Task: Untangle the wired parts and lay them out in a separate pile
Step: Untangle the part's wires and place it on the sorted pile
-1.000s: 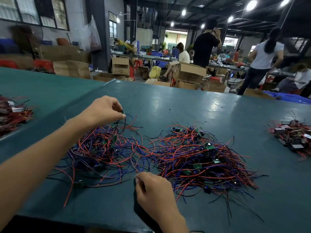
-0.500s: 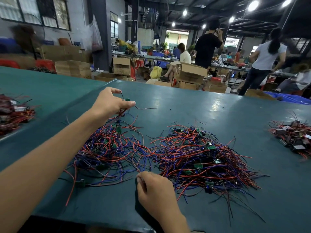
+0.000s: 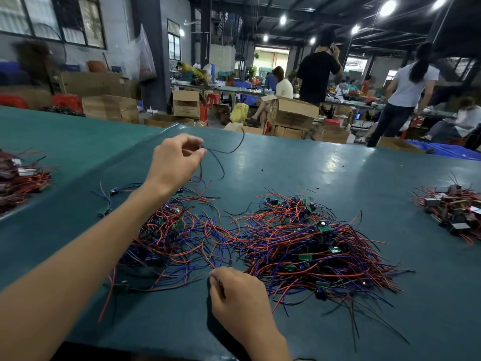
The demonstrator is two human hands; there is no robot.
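A big tangle of red, blue and black wires with small green circuit boards (image 3: 299,243) lies on the green table (image 3: 286,165). A second, looser heap of the same wired parts (image 3: 169,235) sits to its left under my left forearm. My left hand (image 3: 174,162) is raised above that heap and pinches a wired part (image 3: 221,157) whose thin wires loop and dangle in the air. My right hand (image 3: 239,300) rests curled at the heap's near edge, pinching wire ends there. Two single wired parts (image 3: 106,201) lie apart to the left.
More piles of wired parts sit at the table's far left (image 3: 20,178) and far right (image 3: 453,207). Beyond the far table edge are cardboard boxes (image 3: 291,113), red stools and several people standing or sitting in a workshop.
My left hand rose up and away from the left heap, drawing one wired part free so its wires now hang in the air. My right hand stayed put.
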